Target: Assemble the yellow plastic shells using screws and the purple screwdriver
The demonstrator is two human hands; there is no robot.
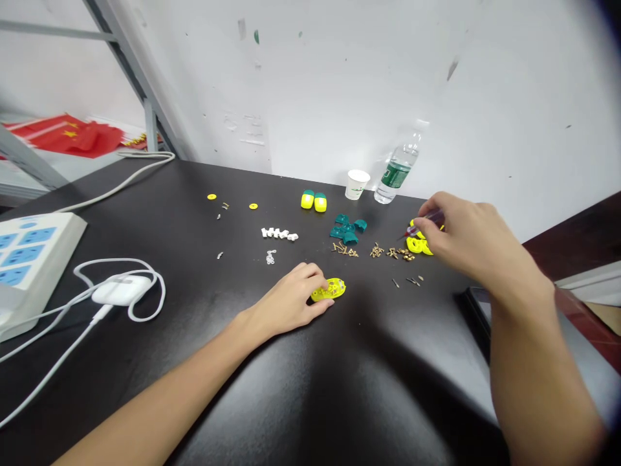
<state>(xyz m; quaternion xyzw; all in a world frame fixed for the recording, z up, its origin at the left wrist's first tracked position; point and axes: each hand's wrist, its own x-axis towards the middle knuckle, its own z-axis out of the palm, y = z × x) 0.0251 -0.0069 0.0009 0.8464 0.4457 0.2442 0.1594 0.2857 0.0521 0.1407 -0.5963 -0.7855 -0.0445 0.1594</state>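
Note:
My left hand (pixel 303 294) rests on the table with thumb and fingers around a yellow plastic shell (pixel 336 288), whose open inside faces up and shows small parts. To the right, my right hand (pixel 458 236) grips a screwdriver (pixel 433 221) with a clear purplish handle. Its thin tip points left, above small brass-coloured screws (pixel 406 255). Yellow plastic pieces (pixel 418 246) lie beneath and beside that hand. Farther left are another heap of screws (pixel 376 250), longer brass-coloured pieces (pixel 345 250) and dark green plastic caps (pixel 347 228).
White small parts (pixel 279 234), clear pieces (pixel 270 257) and yellow rings (pixel 253 206) lie left of centre. Two yellow-green assembled pieces (pixel 314 200), a paper cup (pixel 357 184) and a water bottle (pixel 398 169) stand toward the wall. A power strip (pixel 36 249) and white cables (pixel 140 262) occupy the left.

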